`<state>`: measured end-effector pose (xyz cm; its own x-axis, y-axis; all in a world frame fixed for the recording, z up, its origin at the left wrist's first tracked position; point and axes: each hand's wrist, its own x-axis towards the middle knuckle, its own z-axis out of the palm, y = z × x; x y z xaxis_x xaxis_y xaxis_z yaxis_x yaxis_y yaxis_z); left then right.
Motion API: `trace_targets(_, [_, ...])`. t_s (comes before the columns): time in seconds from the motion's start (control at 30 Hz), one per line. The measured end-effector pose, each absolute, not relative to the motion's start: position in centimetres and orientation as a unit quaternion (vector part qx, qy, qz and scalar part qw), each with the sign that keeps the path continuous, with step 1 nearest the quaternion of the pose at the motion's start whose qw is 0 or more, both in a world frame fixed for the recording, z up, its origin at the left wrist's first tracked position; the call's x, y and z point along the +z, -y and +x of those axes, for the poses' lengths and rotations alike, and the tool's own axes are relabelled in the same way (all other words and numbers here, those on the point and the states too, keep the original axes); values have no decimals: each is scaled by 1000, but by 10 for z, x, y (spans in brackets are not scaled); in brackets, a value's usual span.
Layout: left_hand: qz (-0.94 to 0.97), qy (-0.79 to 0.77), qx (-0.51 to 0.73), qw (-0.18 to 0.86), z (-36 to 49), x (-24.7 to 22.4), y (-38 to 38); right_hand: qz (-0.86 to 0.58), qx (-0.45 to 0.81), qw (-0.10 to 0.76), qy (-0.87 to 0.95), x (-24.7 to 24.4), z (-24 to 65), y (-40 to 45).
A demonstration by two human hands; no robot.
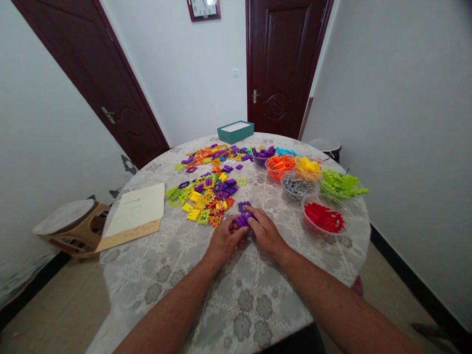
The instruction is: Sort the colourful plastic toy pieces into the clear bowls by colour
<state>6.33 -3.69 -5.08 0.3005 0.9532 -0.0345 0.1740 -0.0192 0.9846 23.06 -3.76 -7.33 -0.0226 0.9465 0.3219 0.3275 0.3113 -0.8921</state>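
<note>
Between my two hands is a purple plastic building piece (242, 220), low over the near middle of the table. My left hand (224, 238) grips its left side, and my right hand (266, 232) has its fingers closed on the right side. Part of the piece is covered by my fingers. Just beyond it lies a dark purple notched frame piece (244, 206). A loose heap of mixed yellow, green, orange and purple pieces (206, 199) spreads to the left of my hands.
Clear bowls hold sorted pieces on the right: red (322, 219), grey (299, 186), orange (280, 164), yellow (309, 167), green (341, 183) and purple (263, 152). A second mixed heap (214, 156) lies farther back. A green box (236, 132) stands at the far edge; a paper sheet (138, 206) lies left.
</note>
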Motion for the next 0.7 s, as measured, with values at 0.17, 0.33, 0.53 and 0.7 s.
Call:
trace_targets(0.17, [627, -479, 361, 497, 63, -43, 36, -483, 378, 513, 601, -74, 236, 33])
trace_targets(0.33, [630, -470, 360, 503, 61, -50, 33, -493, 420, 508, 568, -72, 234, 33])
trace_targets(0.53, [609, -446, 354, 553, 55, -59, 30, -489, 461, 492, 553, -69, 231, 35])
trace_targets(0.7, [630, -415, 346, 558, 54, -59, 31, -485, 510, 474, 529, -66, 237, 33])
